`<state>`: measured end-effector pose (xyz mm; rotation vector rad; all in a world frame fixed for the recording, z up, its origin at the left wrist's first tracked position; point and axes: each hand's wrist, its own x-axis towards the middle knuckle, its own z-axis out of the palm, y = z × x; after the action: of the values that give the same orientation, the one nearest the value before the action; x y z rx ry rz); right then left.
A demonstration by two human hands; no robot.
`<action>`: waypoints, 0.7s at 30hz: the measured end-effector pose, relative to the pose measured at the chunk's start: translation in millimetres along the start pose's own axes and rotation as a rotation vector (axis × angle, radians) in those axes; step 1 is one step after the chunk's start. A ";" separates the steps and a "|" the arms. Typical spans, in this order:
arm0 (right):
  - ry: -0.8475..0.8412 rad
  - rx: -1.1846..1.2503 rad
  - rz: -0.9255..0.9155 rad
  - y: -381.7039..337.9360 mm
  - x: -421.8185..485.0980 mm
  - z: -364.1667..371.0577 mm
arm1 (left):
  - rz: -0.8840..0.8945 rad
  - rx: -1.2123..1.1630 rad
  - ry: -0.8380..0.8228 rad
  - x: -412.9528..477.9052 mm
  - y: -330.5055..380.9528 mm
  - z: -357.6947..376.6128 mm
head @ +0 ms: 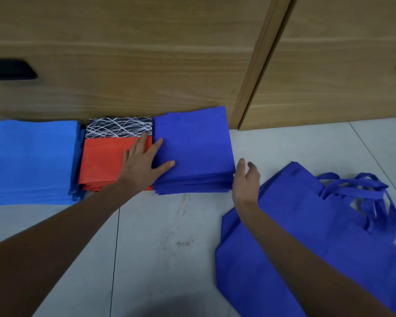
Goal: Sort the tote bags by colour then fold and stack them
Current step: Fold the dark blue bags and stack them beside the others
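Note:
Three folded stacks lie on the floor against a wooden cabinet: light blue bags (30, 161) at the left, a red stack (101, 163) with a black-and-white patterned bag (119, 126) behind it, and a royal blue stack (197, 152) in the middle. My left hand (144, 161) lies flat with straight fingers across the red stack's right edge and the royal blue stack's left edge. My right hand (246, 181) stands open at the royal blue stack's right front corner, blurred. Unfolded royal blue tote bags (311, 236) with loose handles (361, 191) lie under my right forearm.
The wooden cabinet (146, 65) with dark recessed handles (9, 69) runs along the back, close behind the stacks. A light tiled floor (169, 248) spreads in front. A dark shadow sits at the bottom edge.

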<state>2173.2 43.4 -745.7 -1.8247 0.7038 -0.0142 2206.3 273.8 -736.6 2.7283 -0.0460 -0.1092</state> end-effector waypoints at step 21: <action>-0.770 -0.903 -0.613 20.0 -33.1 29.7 | 0.080 0.055 -0.046 -7.9 -0.1 -11.0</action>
<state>2147.1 80.5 -763.5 -2.5684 -0.5055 0.6576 2199.3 278.6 -726.1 2.7746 -0.1739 -0.1503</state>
